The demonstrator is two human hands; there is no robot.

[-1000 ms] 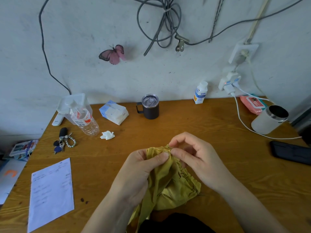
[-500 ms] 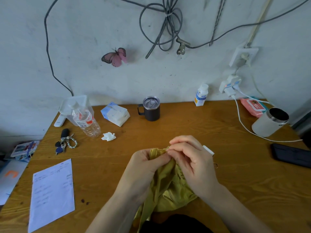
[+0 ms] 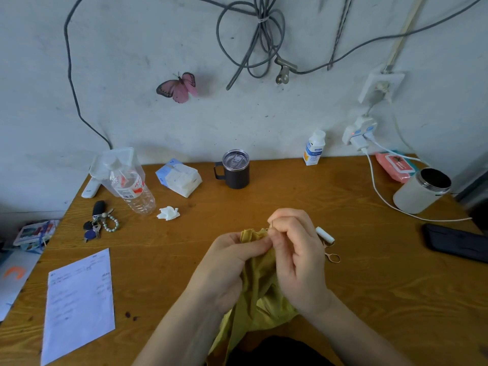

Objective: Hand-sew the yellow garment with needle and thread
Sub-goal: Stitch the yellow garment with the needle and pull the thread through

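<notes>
Garment: we see the garment (image 3: 260, 294) bunched between both hands at the near side of the surface (image 3: 369, 286), its lower folds hanging over the front edge toward the lap.
Left hand: the left hand (image 3: 229, 262) pinches the garment's top fold between thumb and fingers, from the left.
Right hand: the right hand (image 3: 298, 257) is curled, fingertips pinching the needle (image 3: 272, 224), which stands up just above the top fold, touching the cloth.
Thread: too fine for us to make out along the needle.
Spool: the white spool (image 3: 325, 234) lies just beside the right hand, on its outer side, with a small wire loop (image 3: 333, 257) near it.
Front edge: both forearms cross it.
Room to the right: we find bare wood between the right hand and the phone (image 3: 454, 243), which lies well apart near the right edge.
Room to the left: bare wood reaches from the left hand to the paper (image 3: 79, 305).
Room ahead: bare wood runs up to the mug (image 3: 235, 169) by the wall; the crumpled tissue (image 3: 168, 213) sits ahead to the left.
</notes>
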